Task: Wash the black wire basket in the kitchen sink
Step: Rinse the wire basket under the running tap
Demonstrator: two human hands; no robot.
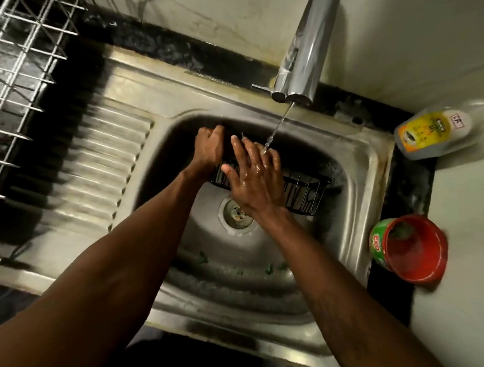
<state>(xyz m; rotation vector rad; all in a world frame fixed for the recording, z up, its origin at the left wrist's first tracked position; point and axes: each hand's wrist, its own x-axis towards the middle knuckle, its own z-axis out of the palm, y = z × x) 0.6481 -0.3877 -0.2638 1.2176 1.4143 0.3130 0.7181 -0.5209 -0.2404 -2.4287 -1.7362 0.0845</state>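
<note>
My left hand (pixel 209 149) curls round the left end of the black wire basket (pixel 304 193), held low in the sink (pixel 373 173). Its long axis runs rightward beneath my right hand (pixel 254 175), which lies open and wet on the wires under the thin stream from the tap (pixel 304 46). Farther right, the bench (pixel 466 192) carries a bottle (pixel 434 131) and a red tub (pixel 416 250).
</note>
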